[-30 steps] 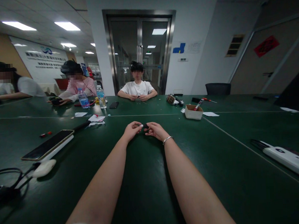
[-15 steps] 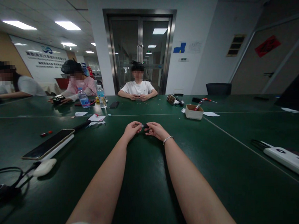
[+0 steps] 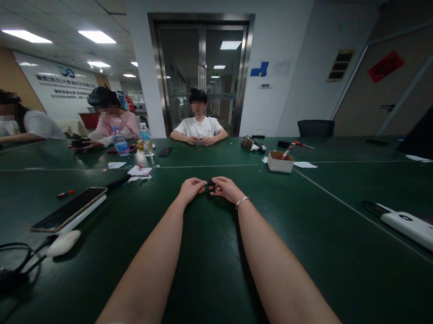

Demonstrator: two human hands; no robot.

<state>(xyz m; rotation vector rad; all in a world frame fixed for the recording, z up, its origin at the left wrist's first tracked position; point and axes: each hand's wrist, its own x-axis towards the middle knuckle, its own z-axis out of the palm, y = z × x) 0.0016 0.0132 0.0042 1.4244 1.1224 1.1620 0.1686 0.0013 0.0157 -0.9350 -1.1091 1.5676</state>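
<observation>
Both of my arms stretch forward over the dark green table (image 3: 214,259), and my hands meet near its middle. Between them is a small black piece with a silver end (image 3: 211,182), too small to name for sure. My left hand (image 3: 192,188) pinches the silver end between thumb and fingers. On the black part, the fingertips of my right hand (image 3: 225,188) are closed, and a silver bracelet (image 3: 243,202) circles that wrist. My fingers hide much of the piece.
Left of my arms lie a phone (image 3: 70,208), a white rounded case (image 3: 64,243) and black cables (image 3: 19,269). Ahead are two bottles (image 3: 146,140) and a small box (image 3: 281,162). A power strip (image 3: 419,231) lies right. Several people sit around the table.
My hands stay almost in place, still pinching the small piece. Less of its silver end shows between my fingertips. The person in pink has shifted the object in their hands slightly.
</observation>
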